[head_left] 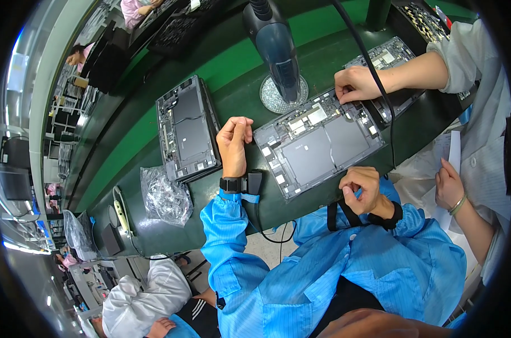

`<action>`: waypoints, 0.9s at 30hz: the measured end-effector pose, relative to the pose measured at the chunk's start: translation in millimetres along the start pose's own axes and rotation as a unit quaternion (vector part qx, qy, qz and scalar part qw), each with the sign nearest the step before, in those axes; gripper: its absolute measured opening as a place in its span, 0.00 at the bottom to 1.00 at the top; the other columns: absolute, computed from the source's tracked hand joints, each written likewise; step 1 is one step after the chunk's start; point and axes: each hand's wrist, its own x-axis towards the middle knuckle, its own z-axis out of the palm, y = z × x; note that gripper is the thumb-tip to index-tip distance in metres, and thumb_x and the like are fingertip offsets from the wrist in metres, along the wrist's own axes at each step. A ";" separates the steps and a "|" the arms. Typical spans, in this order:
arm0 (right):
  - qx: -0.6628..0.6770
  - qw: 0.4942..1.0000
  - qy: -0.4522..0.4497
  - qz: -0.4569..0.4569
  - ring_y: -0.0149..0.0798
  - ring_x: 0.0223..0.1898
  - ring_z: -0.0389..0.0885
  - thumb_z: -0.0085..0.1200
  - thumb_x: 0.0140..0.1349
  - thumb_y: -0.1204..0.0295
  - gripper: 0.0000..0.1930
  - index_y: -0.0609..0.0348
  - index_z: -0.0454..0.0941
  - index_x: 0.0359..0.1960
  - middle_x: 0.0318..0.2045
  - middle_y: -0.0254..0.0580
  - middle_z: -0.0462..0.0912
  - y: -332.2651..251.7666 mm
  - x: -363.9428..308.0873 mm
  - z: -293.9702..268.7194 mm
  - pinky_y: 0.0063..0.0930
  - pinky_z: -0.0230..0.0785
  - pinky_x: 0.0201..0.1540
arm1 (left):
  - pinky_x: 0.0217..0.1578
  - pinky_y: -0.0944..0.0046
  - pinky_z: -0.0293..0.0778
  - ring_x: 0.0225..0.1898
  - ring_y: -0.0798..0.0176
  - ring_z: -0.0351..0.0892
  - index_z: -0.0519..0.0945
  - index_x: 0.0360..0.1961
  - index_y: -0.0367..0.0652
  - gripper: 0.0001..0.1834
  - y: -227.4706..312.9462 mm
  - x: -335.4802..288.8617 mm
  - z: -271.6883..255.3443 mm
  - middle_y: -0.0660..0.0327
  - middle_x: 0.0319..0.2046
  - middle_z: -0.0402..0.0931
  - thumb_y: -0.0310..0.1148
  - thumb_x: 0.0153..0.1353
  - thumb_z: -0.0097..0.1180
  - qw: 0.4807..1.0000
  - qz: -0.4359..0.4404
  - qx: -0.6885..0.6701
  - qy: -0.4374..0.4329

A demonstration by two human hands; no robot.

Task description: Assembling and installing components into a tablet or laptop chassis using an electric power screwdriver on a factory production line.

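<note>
An opened tablet-like device [306, 155], its grey batteries and circuit boards bare, lies tilted on the green bench before me. Beside its left edge is my left hand [233, 145], closed with the fingertips pressed together; whatever is in them is hidden. My right hand [361, 188] is curled shut at the device's near right edge, and I cannot see anything inside it. A co-worker's hand [358, 84] reaches in from the right and pinches at the device's far right corner. Left of my left hand sits a stack of similar opened devices [189, 129].
A dark handheld scanner [278, 56] stands on a round sparkly base [269, 104]. A black cable [374, 73] hangs across the right side. Clear plastic bags [164, 194] lie at left near a yellow-handled tool [122, 217]. Another device [390, 56] is at far right. A second co-worker hand [450, 186] holds white paper [454, 149].
</note>
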 end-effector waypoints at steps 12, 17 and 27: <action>-0.003 1.000 -0.004 0.005 0.35 0.14 0.66 0.57 0.51 0.77 0.04 0.59 0.76 0.22 0.15 0.36 0.70 -0.4 -1.4 0.5 0.29 0.57 0.19 | 0.30 0.73 0.61 0.27 0.77 0.66 0.83 0.39 0.36 0.13 -0.7 -0.5 -0.3 0.69 0.25 0.73 0.35 0.76 0.55 1.000 0.001 -0.004 -0.005; -0.005 1.000 -0.005 0.002 0.35 0.14 0.66 0.58 0.51 0.77 0.04 0.58 0.76 0.22 0.15 0.36 0.70 0.3 -0.9 0.8 0.30 0.57 0.19 | 0.30 0.74 0.61 0.27 0.77 0.66 0.82 0.39 0.36 0.13 -0.6 -0.8 -0.4 0.69 0.25 0.73 0.35 0.75 0.55 1.000 0.001 -0.006 -0.007; -0.011 1.000 -0.008 0.003 0.35 0.14 0.66 0.57 0.52 0.78 0.04 0.58 0.76 0.22 0.15 0.36 0.70 -0.8 0.4 0.8 0.29 0.57 0.19 | 0.30 0.74 0.61 0.27 0.78 0.66 0.83 0.39 0.35 0.11 0.6 -0.1 0.1 0.69 0.26 0.74 0.33 0.75 0.55 1.000 -0.002 -0.012 -0.012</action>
